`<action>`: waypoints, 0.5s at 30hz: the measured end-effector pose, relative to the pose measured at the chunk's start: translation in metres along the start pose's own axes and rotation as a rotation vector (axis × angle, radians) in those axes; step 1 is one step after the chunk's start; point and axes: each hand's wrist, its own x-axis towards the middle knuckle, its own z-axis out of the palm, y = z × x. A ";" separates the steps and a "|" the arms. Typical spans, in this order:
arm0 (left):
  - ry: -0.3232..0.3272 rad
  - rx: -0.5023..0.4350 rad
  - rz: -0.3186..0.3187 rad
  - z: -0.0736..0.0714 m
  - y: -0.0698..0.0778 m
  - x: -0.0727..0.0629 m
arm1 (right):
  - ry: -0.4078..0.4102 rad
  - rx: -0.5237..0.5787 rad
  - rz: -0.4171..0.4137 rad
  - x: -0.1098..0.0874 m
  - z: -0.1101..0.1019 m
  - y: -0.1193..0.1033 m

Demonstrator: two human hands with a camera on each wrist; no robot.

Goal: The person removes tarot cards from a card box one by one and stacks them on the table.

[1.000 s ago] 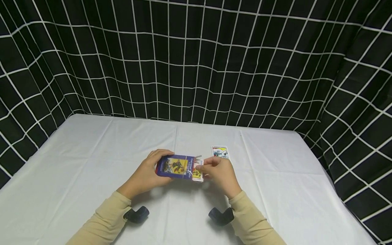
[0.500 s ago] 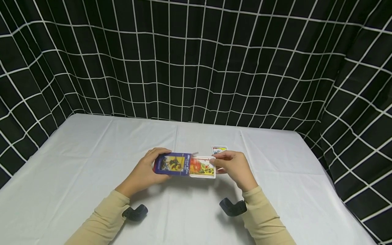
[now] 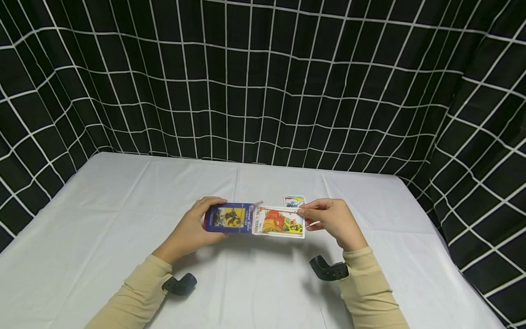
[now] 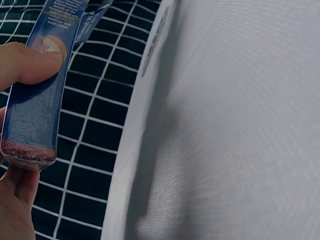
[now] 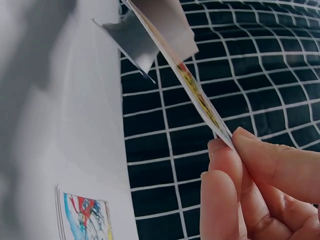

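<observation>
My left hand grips a blue tarot card box with a yellow picture on its front; the left wrist view shows the thumb pressed on the box's narrow side. At the box's right end the flap stands open. A tarot card with a red and yellow picture sticks out of that end, nearly its full length showing. Its outer end is pinched between the thumb and fingers of my right hand. In the right wrist view the card appears edge-on, thin, with the fingertips at its corner.
Other cards lie face up on the white tablecloth behind the right hand, partly covered by the held card in the head view. A black curtain with a white grid rises behind the table. Dark wrist devices sit under both sleeves.
My right hand has moved to the right, drawing the card from just its end showing to nearly all of it out of the box. The left hand and box have shifted slightly left.
</observation>
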 end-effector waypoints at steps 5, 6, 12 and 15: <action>0.000 -0.007 -0.015 -0.001 -0.001 0.000 | 0.002 0.006 0.004 0.000 -0.007 0.000; 0.000 -0.007 -0.015 0.000 -0.001 0.000 | 0.004 0.007 0.006 -0.001 -0.008 0.000; 0.002 -0.018 -0.021 0.000 -0.001 0.001 | 0.022 0.025 0.025 -0.002 -0.017 -0.001; 0.003 -0.019 -0.026 0.000 -0.001 0.001 | 0.036 0.047 0.032 -0.002 -0.020 -0.002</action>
